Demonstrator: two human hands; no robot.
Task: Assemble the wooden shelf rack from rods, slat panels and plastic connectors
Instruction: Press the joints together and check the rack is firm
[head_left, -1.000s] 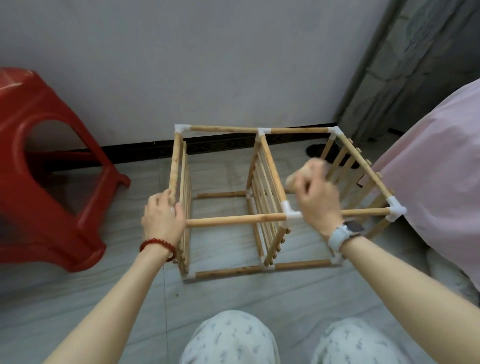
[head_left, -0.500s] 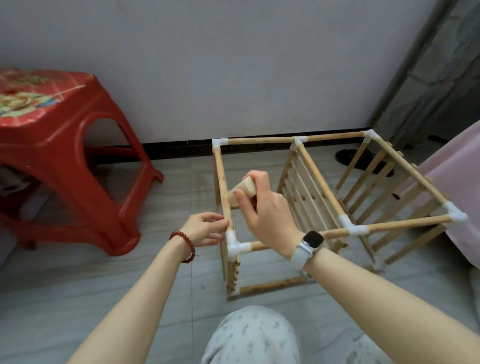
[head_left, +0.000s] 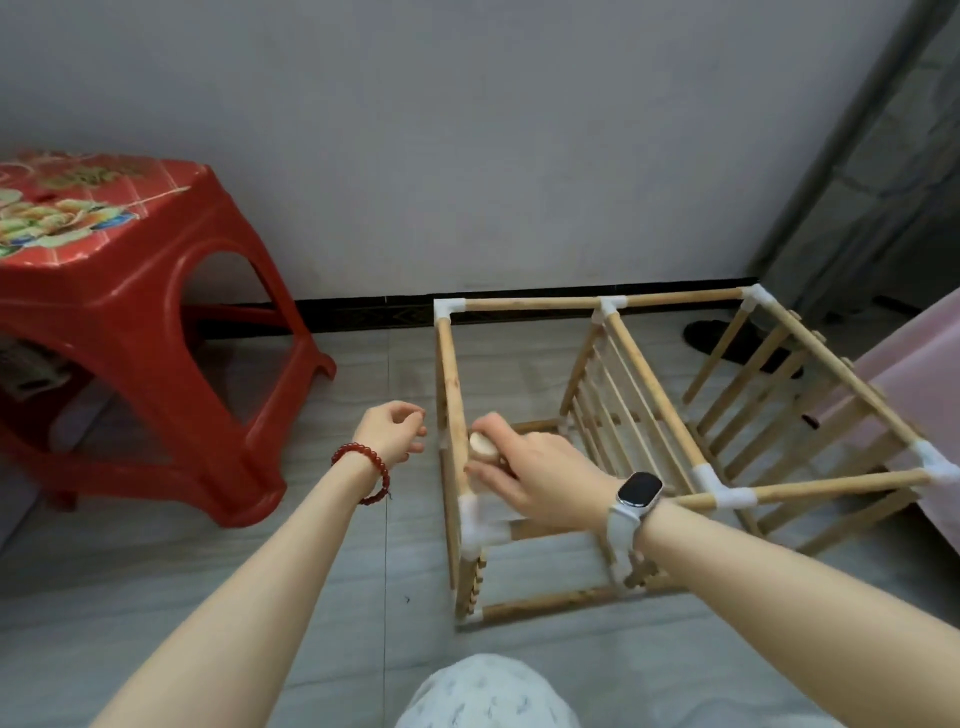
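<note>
Our right hand (head_left: 540, 470) curls round a short wooden block (head_left: 483, 447) held against the near-left top rod (head_left: 451, 384) just above the white corner connector (head_left: 475, 522); our left hand (head_left: 392, 431) hangs free just left of that rod, fingers loosely curled on nothing. The rack frame (head_left: 670, 415) stands on the tiled floor (head_left: 156, 597) with slat panels (head_left: 623, 410) upright inside. Red stool (head_left: 140, 312) sits well left, pink fabric (head_left: 914, 405) at right.

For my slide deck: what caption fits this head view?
Right hand grips a wooden block beside the rack; left hand hovers empty.
</note>
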